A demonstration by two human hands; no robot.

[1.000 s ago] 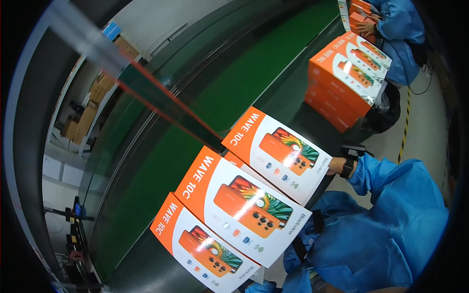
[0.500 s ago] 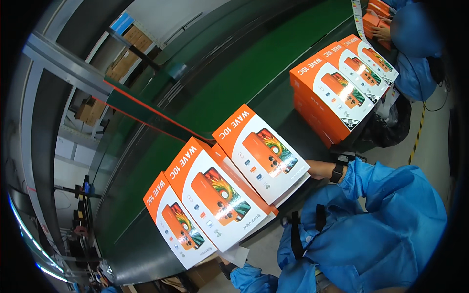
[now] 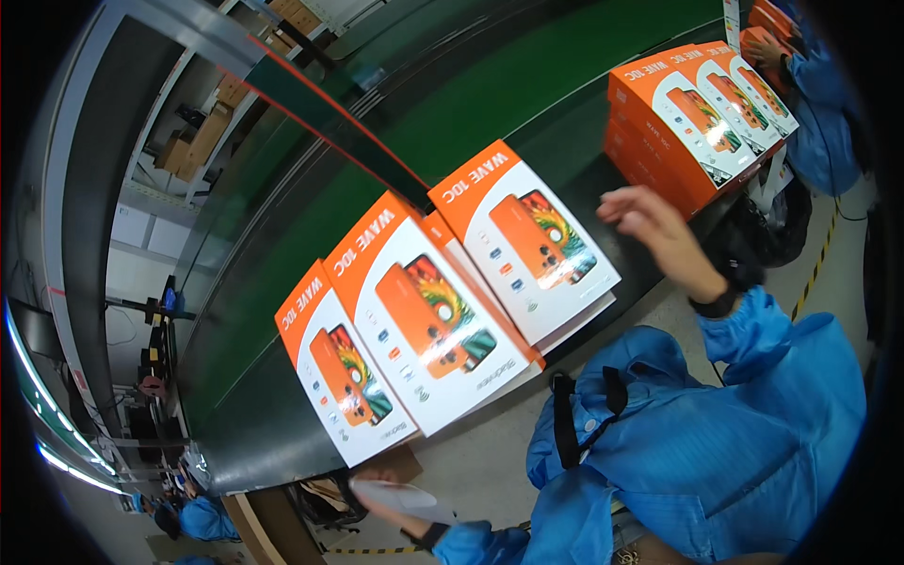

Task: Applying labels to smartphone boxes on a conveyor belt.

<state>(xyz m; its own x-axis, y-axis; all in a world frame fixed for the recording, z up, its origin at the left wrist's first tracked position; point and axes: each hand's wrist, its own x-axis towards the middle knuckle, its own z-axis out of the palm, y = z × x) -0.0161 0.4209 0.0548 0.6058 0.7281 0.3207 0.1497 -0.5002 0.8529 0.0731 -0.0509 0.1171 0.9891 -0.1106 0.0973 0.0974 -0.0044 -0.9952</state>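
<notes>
My right hand (image 3: 659, 231) is raised beside the right end of a row of orange-and-white phone boxes, its fingers apart and nothing in them. Closest to it is the right phone box (image 3: 527, 247). The middle phone box (image 3: 428, 315) and the left phone box (image 3: 347, 367) stand close alongside, white printed faces up. Low in the view, below the left box, my left hand (image 3: 394, 514) is closed on a thin white sheet (image 3: 407, 499), somewhat blurred. Part of that hand is hidden behind the sheet.
Stacked phone boxes (image 3: 692, 118) sit farther right on the dark line edge. Behind runs a green conveyor belt (image 3: 508, 104), with a red-edged bar (image 3: 330, 127) across it. A black bag (image 3: 772, 226) hangs below the stack. Another person's hand (image 3: 767, 52) touches orange boxes at far right.
My right hand has come out from behind the right box and opened toward the right. My left hand and the white sheet have moved left. The whole view has shifted somewhat.
</notes>
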